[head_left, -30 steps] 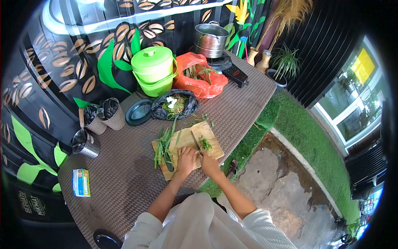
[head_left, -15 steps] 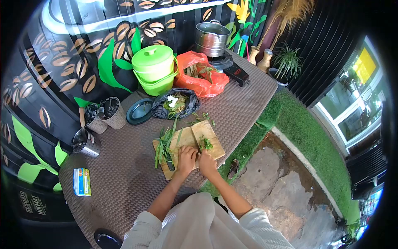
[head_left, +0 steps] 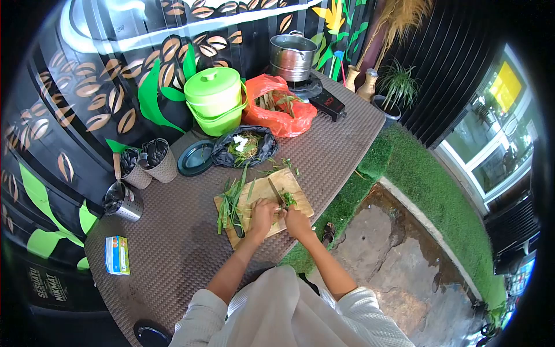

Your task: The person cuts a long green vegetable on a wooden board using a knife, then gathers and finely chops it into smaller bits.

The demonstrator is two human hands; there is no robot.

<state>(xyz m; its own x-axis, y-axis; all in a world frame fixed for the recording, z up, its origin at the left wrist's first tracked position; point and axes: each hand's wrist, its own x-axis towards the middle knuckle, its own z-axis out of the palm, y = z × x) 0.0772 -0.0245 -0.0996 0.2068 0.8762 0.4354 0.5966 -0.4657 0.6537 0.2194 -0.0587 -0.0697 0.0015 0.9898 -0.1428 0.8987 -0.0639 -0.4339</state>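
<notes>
On the wooden cutting board [head_left: 296, 186] my right hand [head_left: 298, 223] grips a knife [head_left: 274, 189], its blade pointing away from me. My left hand [head_left: 263, 216] is closed over the board just left of the blade, fingers bunched. A small pale-green bit shows near its fingertips, but what it holds is mostly hidden. Finely chopped greens [head_left: 289, 199] lie right of the blade. Long green leaves [head_left: 232, 199] are heaped over the board's left side, and some hang past its edge.
Behind the board sit a black plastic bag [head_left: 270, 151] of scraps, a dark plate [head_left: 195, 157], a lidded green bucket [head_left: 214, 95] and a red plastic bag [head_left: 289, 126]. A steel pot [head_left: 292, 58] stands on a portable stove [head_left: 329, 107]. Utensil cups [head_left: 159, 162] and a blue-yellow packet [head_left: 117, 255] are left.
The knife has swung so that its blade slants more to the left. My right hand has shifted slightly right, and my left fingers are drawn closer together.
</notes>
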